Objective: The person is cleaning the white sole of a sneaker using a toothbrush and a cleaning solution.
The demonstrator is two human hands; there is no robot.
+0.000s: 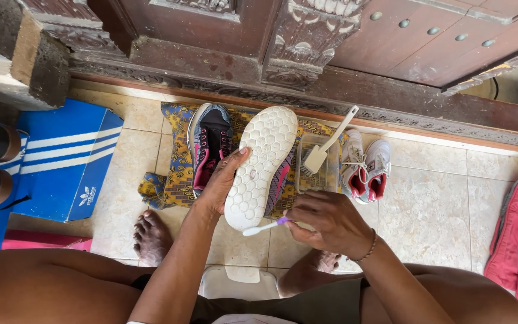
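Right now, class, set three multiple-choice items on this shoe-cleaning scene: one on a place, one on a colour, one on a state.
1. Where does the white brush rest?
A in the clear tub
B on the blue box
C on the red bag

2. What colour is the upturned sole?
A black
B white
C yellow

3. How is the toothbrush held?
A lying loose
B in the left hand
C in the right hand

Answers: 1 A, its head sits inside the tub; 2 B, the tread is white; 3 C, right fingers pinch its handle while the left hand steadies the shoe.
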